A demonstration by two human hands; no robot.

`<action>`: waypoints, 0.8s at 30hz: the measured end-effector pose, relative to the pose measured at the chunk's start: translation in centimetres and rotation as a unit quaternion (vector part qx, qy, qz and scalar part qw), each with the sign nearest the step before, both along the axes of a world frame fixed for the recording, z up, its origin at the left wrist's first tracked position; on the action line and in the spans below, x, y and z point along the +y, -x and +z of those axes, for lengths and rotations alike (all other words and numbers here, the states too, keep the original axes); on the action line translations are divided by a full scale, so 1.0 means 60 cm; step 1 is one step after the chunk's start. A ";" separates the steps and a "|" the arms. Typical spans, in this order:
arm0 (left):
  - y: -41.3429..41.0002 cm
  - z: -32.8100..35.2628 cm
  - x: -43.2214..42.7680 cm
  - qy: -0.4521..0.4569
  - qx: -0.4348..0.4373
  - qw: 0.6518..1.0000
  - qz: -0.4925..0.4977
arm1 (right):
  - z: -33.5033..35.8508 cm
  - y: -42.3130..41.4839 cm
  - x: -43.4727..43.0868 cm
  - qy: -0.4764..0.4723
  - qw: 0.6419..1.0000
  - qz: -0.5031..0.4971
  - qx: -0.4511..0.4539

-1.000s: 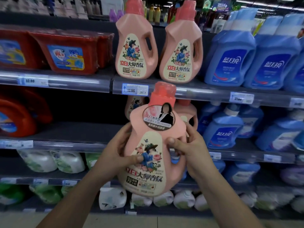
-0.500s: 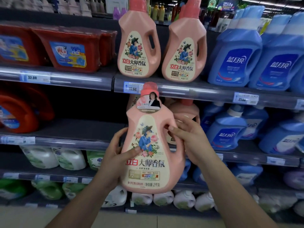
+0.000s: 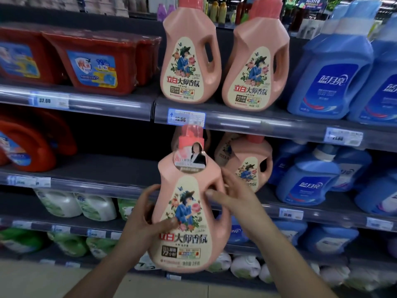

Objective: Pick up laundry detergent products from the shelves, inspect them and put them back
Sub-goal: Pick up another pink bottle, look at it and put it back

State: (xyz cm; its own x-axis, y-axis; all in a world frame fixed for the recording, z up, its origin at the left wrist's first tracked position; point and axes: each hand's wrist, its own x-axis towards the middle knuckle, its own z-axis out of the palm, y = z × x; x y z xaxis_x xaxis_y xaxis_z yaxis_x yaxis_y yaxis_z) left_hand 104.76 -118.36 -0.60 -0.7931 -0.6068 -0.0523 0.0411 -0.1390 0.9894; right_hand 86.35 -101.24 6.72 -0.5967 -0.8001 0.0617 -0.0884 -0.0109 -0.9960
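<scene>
Pink detergent bottle (image 3: pixel 189 214) in both hands, before stocked shelves (image 3: pixel 111 173)

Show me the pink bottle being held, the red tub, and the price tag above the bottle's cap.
Pink bottle (image 3: pixel 189 214), head view, on its front label.
Red tub (image 3: pixel 94 61), head view, on its front face.
Price tag (image 3: pixel 186 117), head view, on the tag's middle.

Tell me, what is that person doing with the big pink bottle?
A person is in a shop aisle, holding a pink detergent bottle upright in front of the shelves, label facing them. The left hand grips its side with the thumb on the label, and the right hand is at the handle. More pink bottles stand on the shelf above, with blue bottles to the right.
</scene>
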 end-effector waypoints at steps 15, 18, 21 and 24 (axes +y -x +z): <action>0.091 -0.053 -0.105 0.158 -0.053 0.985 -0.031 | -0.080 0.068 -0.117 -0.024 0.987 -0.122 0.098; 0.126 -0.058 -0.143 0.166 -0.027 0.985 -0.027 | -0.075 0.088 -0.147 0.000 0.989 -0.123 0.086; 0.168 -0.055 -0.181 0.190 -0.005 0.982 -0.011 | -0.074 0.117 -0.179 0.002 0.984 -0.146 0.103; 0.207 -0.064 -0.219 0.202 0.006 0.979 -0.012 | -0.085 0.146 -0.211 -0.020 0.974 -0.197 0.114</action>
State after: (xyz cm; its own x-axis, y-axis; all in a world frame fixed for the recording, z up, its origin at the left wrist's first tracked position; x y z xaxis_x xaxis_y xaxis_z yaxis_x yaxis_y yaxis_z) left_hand 92.37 -131.47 -4.41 -0.8068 -0.5571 0.1969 0.0543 0.2619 0.9636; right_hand 77.62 -113.93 1.59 -0.8318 -0.5166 0.2029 -0.2975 0.1065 -0.9488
